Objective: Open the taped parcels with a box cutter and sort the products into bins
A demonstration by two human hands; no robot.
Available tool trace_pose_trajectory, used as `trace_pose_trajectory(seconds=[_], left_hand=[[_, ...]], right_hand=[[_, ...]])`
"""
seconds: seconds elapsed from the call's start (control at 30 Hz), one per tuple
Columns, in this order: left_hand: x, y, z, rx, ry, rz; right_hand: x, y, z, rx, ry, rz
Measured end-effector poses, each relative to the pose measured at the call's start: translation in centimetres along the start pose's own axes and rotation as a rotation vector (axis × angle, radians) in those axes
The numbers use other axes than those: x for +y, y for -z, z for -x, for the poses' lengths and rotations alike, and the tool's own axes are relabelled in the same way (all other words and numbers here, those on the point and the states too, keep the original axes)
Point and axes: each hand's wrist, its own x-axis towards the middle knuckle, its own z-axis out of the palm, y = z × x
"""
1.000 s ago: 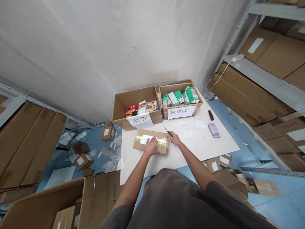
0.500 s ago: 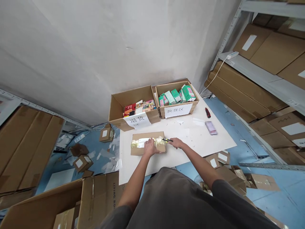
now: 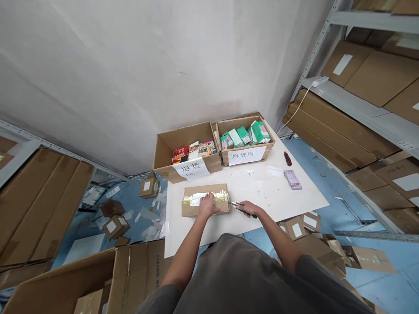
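A flat brown parcel (image 3: 196,207) wrapped in clear tape, with a white label on top, lies on the white table (image 3: 278,196). My left hand (image 3: 207,205) rests on the parcel's top, fingers pressed down on it. My right hand (image 3: 249,208) is closed around a yellow and black utility knife (image 3: 240,209), whose tip points at the parcel's right end.
Two open cartons stand at the table's back: the left one (image 3: 170,146) holds mixed small boxes, the right one (image 3: 244,152) green boxes. A red knife (image 3: 287,158) lies farther right. Small parcels litter the blue floor; shelves of flat cartons flank both sides.
My right hand has brought the knife from the parcel's far right corner down to its right end, nearer to me. My left hand has stayed on the parcel.
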Motion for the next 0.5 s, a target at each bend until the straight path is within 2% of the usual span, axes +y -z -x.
trace_pose_trajectory(seconds=[0.1,0.2,0.37,0.5], left_hand=[[-0.9,0.4,-0.9,0.001,0.019,0.015],[-2.0,0.6,-2.6,0.011,-0.016,-0.045],[-3.1,0.1,-5.1,-0.092,-0.031,-0.075],[-3.8,-0.3,-5.6,-0.036,-0.079,-0.075]], right_hand=[[1.9,0.8,1.4,0.12,0.021,-0.026],[2.4,1.2,2.3,0.209,0.071,-0.01],[0.6,-0.2,1.9,0.302,0.055,0.069],[-1.1,-1.9,0.7,0.378,0.183,0.342]])
